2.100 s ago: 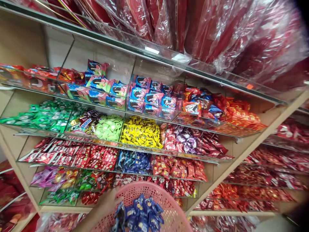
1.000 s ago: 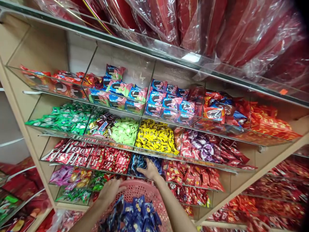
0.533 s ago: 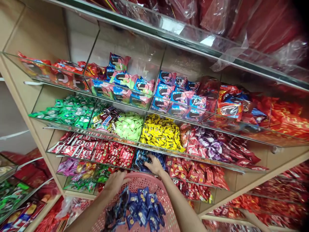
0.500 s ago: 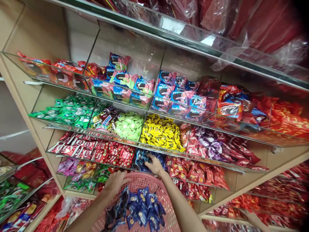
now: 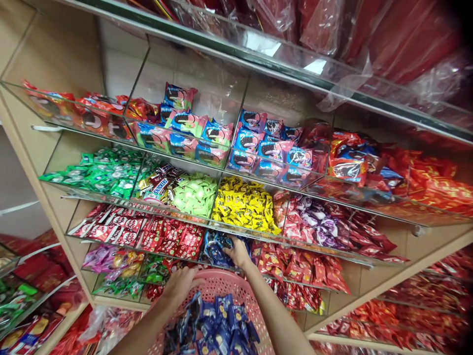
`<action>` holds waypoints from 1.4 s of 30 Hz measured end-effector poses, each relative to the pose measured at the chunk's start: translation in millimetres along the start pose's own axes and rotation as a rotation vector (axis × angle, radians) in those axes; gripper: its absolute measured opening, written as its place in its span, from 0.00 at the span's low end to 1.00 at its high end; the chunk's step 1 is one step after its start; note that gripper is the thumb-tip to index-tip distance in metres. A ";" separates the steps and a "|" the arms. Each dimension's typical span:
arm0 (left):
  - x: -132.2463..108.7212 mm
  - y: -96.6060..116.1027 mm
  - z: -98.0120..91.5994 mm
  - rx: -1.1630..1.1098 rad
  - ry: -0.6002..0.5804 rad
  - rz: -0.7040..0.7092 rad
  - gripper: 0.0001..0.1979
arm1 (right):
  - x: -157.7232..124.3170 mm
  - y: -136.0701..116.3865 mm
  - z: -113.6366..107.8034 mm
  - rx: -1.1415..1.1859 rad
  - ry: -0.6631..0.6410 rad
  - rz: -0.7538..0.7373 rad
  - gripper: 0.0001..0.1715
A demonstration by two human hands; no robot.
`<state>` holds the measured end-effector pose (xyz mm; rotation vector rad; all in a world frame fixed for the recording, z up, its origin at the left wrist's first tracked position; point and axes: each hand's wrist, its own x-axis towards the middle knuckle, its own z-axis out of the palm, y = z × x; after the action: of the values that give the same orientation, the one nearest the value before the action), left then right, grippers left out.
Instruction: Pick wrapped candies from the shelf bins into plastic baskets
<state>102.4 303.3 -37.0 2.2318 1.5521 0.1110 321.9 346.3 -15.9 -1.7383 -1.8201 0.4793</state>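
Note:
My left hand is closed on the far rim of a pink perforated plastic basket. Dark blue candy packets lie heaped inside the basket. Beyond it, my right hand reaches into a low shelf compartment holding dark blue wrapped candies. Its thumb and fingers curl over packets there, with the fingertips partly hidden among the wrappers. Red packets fill the compartment to the left, and orange-red packets the one to the right.
Above the hands run clear shelf lips, with yellow candies, light green candies and green candies behind them. Blue-and-pink cookie packs stand higher up. A glass shelf edge crosses near the top. Side shelving extends at the lower right.
The view has shifted slightly, and the basket and its packets appear a little higher. My right hand stays in the blue candy compartment. Another person's forearm at the lower right has left the view.

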 end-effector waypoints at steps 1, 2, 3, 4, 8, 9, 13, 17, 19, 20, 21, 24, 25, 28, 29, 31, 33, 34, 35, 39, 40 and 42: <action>0.1 -1.3 0.9 0.042 0.035 0.022 0.24 | -0.5 -1.1 -1.4 -0.029 -0.005 0.005 0.28; 0.1 -2.7 1.9 0.082 0.063 0.041 0.24 | -1.4 -3.2 -2.3 -0.070 -0.016 0.017 0.28; 0.1 -4.0 2.7 0.111 0.081 0.054 0.24 | -2.6 -6.2 -2.5 -0.121 -0.029 0.034 0.29; 0.0 -5.1 3.3 0.126 0.088 0.058 0.23 | -3.8 -10.0 -2.2 -0.178 -0.042 0.054 0.30; -2.0 -7.1 4.4 0.140 0.110 0.048 0.23 | -5.6 -23.3 2.3 -0.322 -0.052 0.115 0.32; -2.7 -7.2 4.3 0.132 0.114 0.038 0.23 | -4.7 -24.2 3.4 -0.320 -0.043 0.115 0.32; -5.4 -8.9 4.2 0.114 0.121 0.034 0.22 | 0.8 -14.2 5.0 -0.250 -0.013 0.104 0.29; -6.4 -11.7 5.7 0.100 0.120 0.045 0.23 | 3.3 0.9 5.2 -0.177 0.028 0.133 0.29; -6.7 -11.9 6.3 0.090 0.111 0.042 0.23 | 3.2 3.5 6.4 -0.152 0.044 0.154 0.29; -6.8 -11.6 6.3 0.092 0.108 0.044 0.23 | 3.2 3.5 7.1 -0.142 0.053 0.164 0.30; -6.9 -11.0 6.0 0.099 0.106 0.047 0.23 | 3.5 3.1 7.9 -0.133 0.062 0.172 0.30; -7.0 -9.0 4.4 0.118 0.093 0.050 0.24 | 5.5 2.2 8.3 -0.103 0.088 0.189 0.29; -7.0 -8.5 3.7 0.121 0.088 0.046 0.24 | 6.3 2.7 7.5 -0.090 0.096 0.195 0.27; -6.8 -8.1 2.7 0.138 0.093 0.022 0.24 | 7.7 6.7 3.1 -0.027 0.128 0.218 0.22; -6.9 -8.3 2.6 0.146 0.097 0.017 0.24 | 7.7 8.4 1.3 -0.001 0.138 0.224 0.19; -7.2 -9.0 2.7 0.154 0.106 0.015 0.24 | 7.0 11.3 -2.1 0.051 0.158 0.233 0.12; -7.9 -9.5 2.7 0.148 0.112 0.022 0.24 | 5.6 13.3 -4.4 0.099 0.179 0.245 0.08; -8.3 -9.7 2.7 0.143 0.112 0.028 0.24 | 4.8 14.0 -5.1 0.124 0.190 0.250 0.08; -8.8 -9.9 2.7 0.140 0.111 0.035 0.25 | 3.9 14.7 -5.5 0.147 0.200 0.251 0.09; -9.8 -9.5 4.2 0.146 0.095 0.047 0.24 | 1.7 18.4 -5.4 0.220 0.217 0.231 0.11; -9.9 -9.2 5.1 0.148 0.092 0.042 0.23 | 1.5 19.6 -5.1 0.229 0.220 0.226 0.12; -9.9 -8.1 7.2 0.147 0.087 0.026 0.22 | 1.1 22.1 -4.7 0.239 0.224 0.223 0.15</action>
<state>93.7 294.6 -44.9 2.3902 1.6255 0.1058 342.1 348.8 -25.7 -1.7575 -1.3633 0.5424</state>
